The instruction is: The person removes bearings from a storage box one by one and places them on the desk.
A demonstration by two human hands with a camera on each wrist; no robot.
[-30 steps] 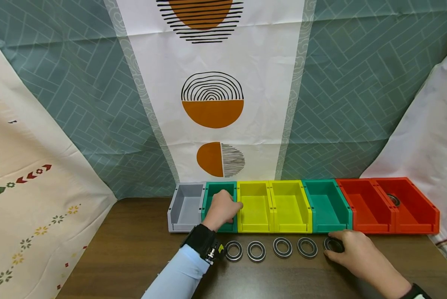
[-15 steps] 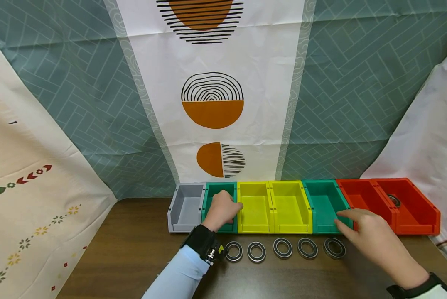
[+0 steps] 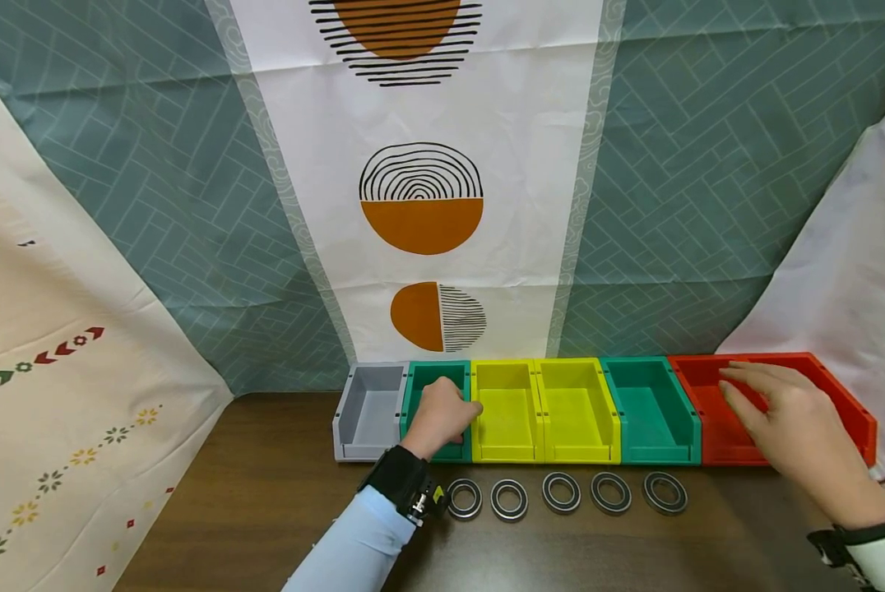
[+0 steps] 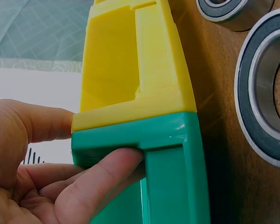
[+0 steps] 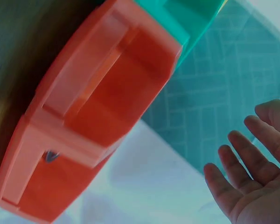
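Observation:
My left hand (image 3: 437, 418) reaches into the left green bin (image 3: 453, 451) and pinches its right side wall where it meets the left yellow bin (image 3: 503, 403). In the left wrist view the thumb is on the yellow side and a finger lies inside the green bin (image 4: 172, 186). Palm in view, my right hand (image 5: 256, 172) is open with spread fingers and holds nothing. In the head view that right hand (image 3: 805, 436) hovers over the red bins (image 3: 731, 440). A bearing (image 5: 51, 155) partly shows inside one red bin. Several ball bearings (image 3: 611, 492) lie in a row before the bins.
A grey bin (image 3: 368, 411) ends the row on the left. Another yellow bin (image 3: 576, 407) and a second green bin (image 3: 653, 411) stand in the middle. Patterned cloth (image 3: 524, 205) hangs behind the brown wooden table (image 3: 265, 510); light cloths hang at both sides.
My right hand has left the rightmost bearing on the table and moved right and up, over the red bins. The left hand has stayed in place.

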